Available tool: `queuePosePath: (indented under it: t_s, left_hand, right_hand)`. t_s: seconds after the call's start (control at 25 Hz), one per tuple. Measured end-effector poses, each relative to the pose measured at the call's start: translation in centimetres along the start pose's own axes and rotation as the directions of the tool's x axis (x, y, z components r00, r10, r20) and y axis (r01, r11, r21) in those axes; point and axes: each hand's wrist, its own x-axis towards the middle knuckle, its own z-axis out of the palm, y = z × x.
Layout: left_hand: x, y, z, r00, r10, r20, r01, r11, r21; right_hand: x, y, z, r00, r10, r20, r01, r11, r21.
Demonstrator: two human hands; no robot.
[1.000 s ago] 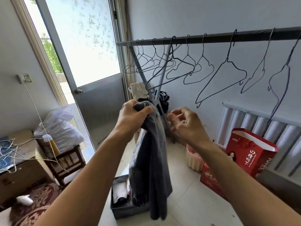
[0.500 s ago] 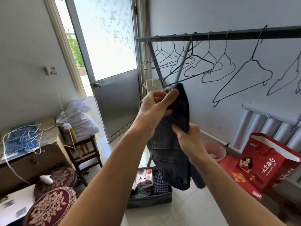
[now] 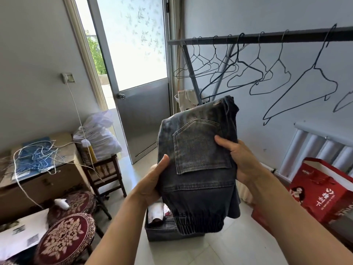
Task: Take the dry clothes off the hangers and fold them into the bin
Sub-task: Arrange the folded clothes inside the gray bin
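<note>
Head view: folded dark jeans [image 3: 198,159] (back pocket facing the camera) are held in the air above the grey bin [image 3: 162,233] on the floor. Left hand [image 3: 154,181] grips their left edge, right hand [image 3: 241,161] the right, thumbs in front.

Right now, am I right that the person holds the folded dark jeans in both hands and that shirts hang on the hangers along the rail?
Not quite. In the head view the hangers along the rail are bare wire, with no shirts on them. The rest holds: the left hand and the right hand grip the folded dark jeans.
</note>
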Motion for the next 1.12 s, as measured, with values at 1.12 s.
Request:
queuePosePath:
  t_s: [1.12]
  left_hand:
    - [8.3,7.5,-9.2,0.797,0.523,-0.300,-0.527,0.846,0.076]
  right_hand:
    - [12.4,3.5,6.4,0.993,-0.057,-0.105,-0.011,0.833,-0.553]
